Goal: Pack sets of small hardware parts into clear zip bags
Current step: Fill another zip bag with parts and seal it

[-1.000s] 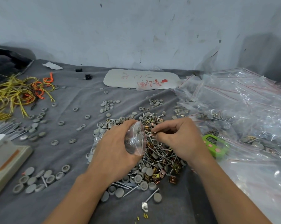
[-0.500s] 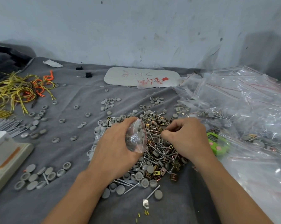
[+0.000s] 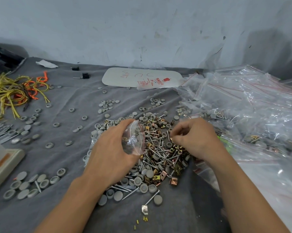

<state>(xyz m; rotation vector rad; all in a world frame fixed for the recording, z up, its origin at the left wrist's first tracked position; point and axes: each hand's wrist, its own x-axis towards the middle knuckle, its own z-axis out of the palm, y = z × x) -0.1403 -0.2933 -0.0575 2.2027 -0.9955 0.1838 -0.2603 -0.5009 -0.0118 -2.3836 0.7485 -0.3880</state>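
Now our left hand grips a small clear plastic zip bag, its mouth turned toward our right hand, which curls near it and pinches what looks like a small brass-coloured clip. Both hover over the mixed pile of silver screws, grey round caps and brass clips on the grey cloth-covered counter.

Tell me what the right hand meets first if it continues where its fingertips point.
Probably the pile of screws and caps just beyond the fingertips of the right hand; past that, the zip bag held by the left hand. Depth is unclear.
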